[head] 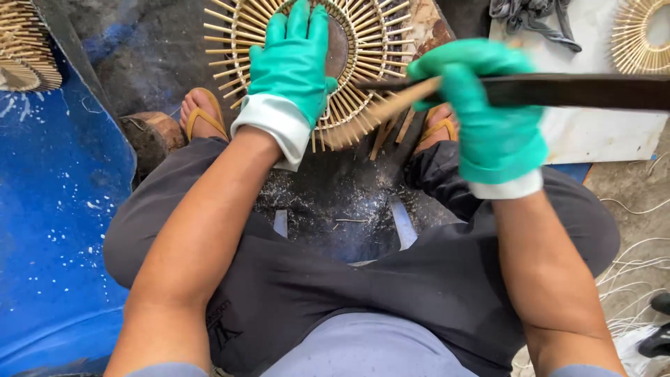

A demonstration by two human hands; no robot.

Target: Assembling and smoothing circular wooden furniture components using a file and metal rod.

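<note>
While pressed flat: left hand (292,66), fingers spread wide on sunburst frame (349,105).
Right hand (488,112): closed around dark blade (579,91).
Risk: blade slipping off sticks near frame's lower edge, toward glove.

The left hand (293,66) lies flat over the sunburst frame (363,42) of cane sticks, hiding part of its round centre, and the top edge of the picture cuts off the frame's upper half. To the right of the frame, the right hand (488,112) wraps the handle of a dark blade (579,91), so the handle cannot be seen; the blade runs out of the right edge. Further right of the frame, a second frame (642,35) is cut by the corner. Left of the frame, a third (24,49) is cropped too.
</note>
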